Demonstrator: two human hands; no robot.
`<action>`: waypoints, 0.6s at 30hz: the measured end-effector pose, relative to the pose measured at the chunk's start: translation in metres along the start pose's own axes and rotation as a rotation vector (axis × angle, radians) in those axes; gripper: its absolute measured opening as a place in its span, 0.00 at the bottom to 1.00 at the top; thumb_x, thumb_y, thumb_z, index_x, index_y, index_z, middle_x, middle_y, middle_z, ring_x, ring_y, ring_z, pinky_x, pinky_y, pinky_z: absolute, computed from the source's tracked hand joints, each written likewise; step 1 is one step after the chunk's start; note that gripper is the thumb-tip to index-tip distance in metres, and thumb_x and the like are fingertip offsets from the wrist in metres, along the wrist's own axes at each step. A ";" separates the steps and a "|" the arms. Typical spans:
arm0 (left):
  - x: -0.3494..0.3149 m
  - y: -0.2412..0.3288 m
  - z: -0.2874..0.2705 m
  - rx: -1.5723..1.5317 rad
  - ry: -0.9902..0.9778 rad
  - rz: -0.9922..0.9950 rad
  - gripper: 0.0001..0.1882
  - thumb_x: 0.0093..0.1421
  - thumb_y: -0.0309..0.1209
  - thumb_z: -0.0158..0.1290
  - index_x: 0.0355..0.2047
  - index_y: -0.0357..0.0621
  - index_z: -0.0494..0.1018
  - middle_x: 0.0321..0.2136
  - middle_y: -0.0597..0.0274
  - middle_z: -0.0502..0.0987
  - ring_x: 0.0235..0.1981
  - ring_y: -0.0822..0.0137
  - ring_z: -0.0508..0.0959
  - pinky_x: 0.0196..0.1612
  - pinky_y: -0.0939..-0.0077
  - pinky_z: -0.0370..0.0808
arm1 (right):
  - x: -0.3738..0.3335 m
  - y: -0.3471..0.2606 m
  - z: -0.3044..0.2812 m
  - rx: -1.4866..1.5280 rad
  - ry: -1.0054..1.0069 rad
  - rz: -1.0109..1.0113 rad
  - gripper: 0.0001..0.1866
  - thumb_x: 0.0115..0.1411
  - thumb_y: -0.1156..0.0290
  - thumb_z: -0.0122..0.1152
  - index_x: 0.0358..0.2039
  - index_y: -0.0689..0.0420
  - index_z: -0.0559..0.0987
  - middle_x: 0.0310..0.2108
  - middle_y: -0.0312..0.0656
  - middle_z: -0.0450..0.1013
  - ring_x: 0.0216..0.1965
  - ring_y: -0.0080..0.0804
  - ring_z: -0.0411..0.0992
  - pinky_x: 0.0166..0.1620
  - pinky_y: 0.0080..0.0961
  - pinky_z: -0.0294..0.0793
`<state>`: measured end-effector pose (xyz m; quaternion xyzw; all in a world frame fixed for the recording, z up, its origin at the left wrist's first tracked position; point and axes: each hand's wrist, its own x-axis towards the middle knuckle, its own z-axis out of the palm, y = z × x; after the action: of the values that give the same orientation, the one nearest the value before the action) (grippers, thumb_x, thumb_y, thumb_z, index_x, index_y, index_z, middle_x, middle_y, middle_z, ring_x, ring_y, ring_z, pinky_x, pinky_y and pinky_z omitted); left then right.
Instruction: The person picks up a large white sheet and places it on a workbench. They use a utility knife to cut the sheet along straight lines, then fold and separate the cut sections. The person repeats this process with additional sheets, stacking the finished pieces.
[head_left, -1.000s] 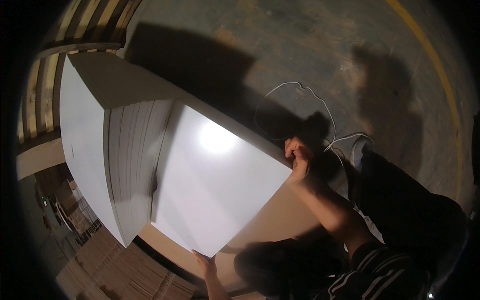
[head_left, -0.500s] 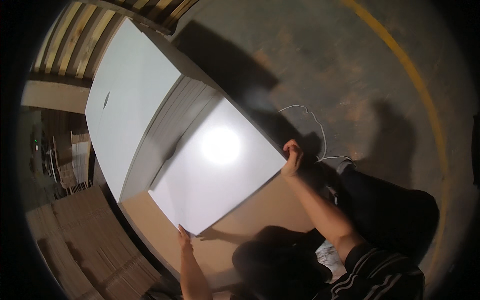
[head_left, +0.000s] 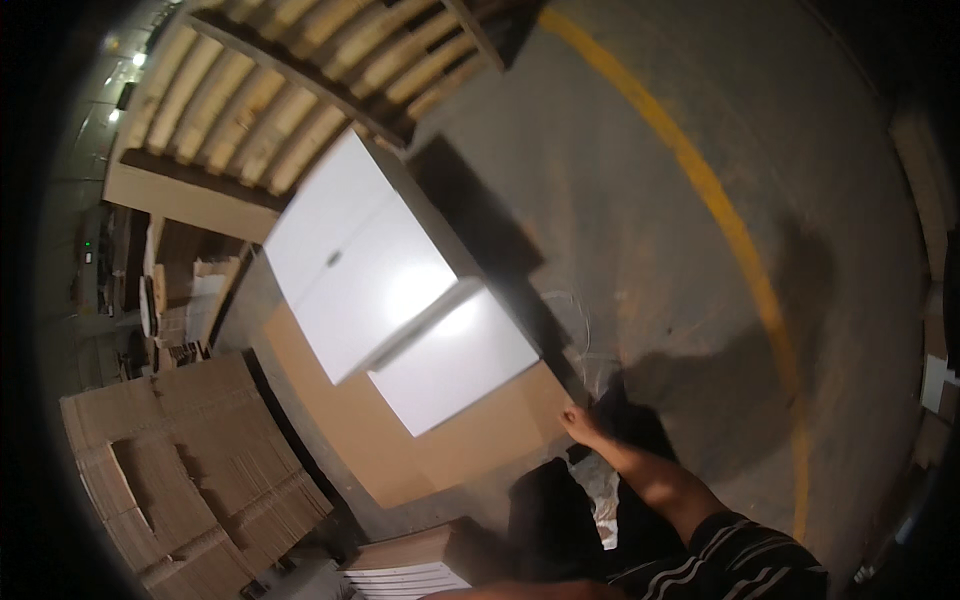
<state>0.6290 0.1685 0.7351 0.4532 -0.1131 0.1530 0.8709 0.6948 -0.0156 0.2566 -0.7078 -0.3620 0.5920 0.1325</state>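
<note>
A stack of white panels (head_left: pixel 365 240) lies across the upper middle, with a dark oval slot in its top panel. Nearer to me is a lower white panel (head_left: pixel 460 370), glossy under the light. Both rest on a large brown cardboard sheet (head_left: pixel 400 470). My right hand (head_left: pixel 578 425) is at the right near corner of that cardboard, apart from the white panel, its fingers curled. What they hold, if anything, is hidden. Of my left arm (head_left: pixel 525 590) only a strip of skin shows along the lower edge; the hand itself is out of the picture.
A slatted wooden pallet (head_left: pixel 260 110) stands at the far left behind the panels. Flattened cardboard (head_left: pixel 200 460) is piled at the left. A smaller stack of white-edged boards (head_left: pixel 410 570) sits near me. A yellow line (head_left: pixel 690 170) crosses the floor at the right.
Both hands have left the near white panel. My right hand has moved nearer, to the cardboard corner; my left has dropped out of view. The view has shifted, showing more of the pallet.
</note>
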 end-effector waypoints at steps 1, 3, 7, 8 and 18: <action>0.031 0.031 0.008 0.019 -0.026 0.032 0.26 0.61 0.42 0.61 0.57 0.47 0.70 0.46 0.44 0.79 0.45 0.48 0.81 0.43 0.54 0.78 | -0.021 -0.018 -0.025 0.049 0.064 -0.042 0.17 0.64 0.56 0.64 0.39 0.59 0.81 0.34 0.52 0.80 0.38 0.52 0.79 0.41 0.43 0.77; 0.079 0.083 0.019 0.088 -0.054 0.082 0.23 0.60 0.41 0.60 0.53 0.47 0.71 0.43 0.46 0.79 0.43 0.48 0.81 0.41 0.55 0.77 | -0.049 -0.052 -0.083 0.045 0.117 -0.036 0.19 0.63 0.54 0.64 0.40 0.60 0.82 0.35 0.51 0.81 0.39 0.50 0.80 0.41 0.41 0.78; 0.143 0.158 0.034 0.264 -0.079 0.183 0.17 0.59 0.39 0.58 0.46 0.46 0.72 0.38 0.50 0.79 0.39 0.50 0.81 0.36 0.55 0.77 | -0.061 -0.111 -0.191 0.097 0.135 -0.040 0.18 0.64 0.56 0.65 0.41 0.60 0.82 0.33 0.49 0.82 0.37 0.47 0.82 0.41 0.39 0.79; 0.157 0.172 0.038 0.316 -0.082 0.211 0.16 0.59 0.38 0.58 0.44 0.46 0.73 0.37 0.51 0.79 0.38 0.50 0.81 0.35 0.56 0.76 | -0.057 -0.127 -0.216 0.053 0.123 0.011 0.19 0.64 0.56 0.64 0.42 0.61 0.82 0.32 0.49 0.82 0.36 0.47 0.82 0.41 0.39 0.79; 0.275 0.269 0.007 0.966 -0.101 0.676 0.09 0.58 0.37 0.53 0.28 0.46 0.76 0.26 0.58 0.79 0.30 0.54 0.81 0.26 0.57 0.75 | 0.045 -0.355 -0.362 0.112 0.012 -0.109 0.13 0.69 0.62 0.61 0.42 0.59 0.82 0.26 0.35 0.79 0.24 0.24 0.76 0.30 0.26 0.75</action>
<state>0.7843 0.3534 1.0346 0.7441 -0.2101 0.4341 0.4623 0.9089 0.3511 0.5373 -0.6820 -0.3657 0.5989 0.2061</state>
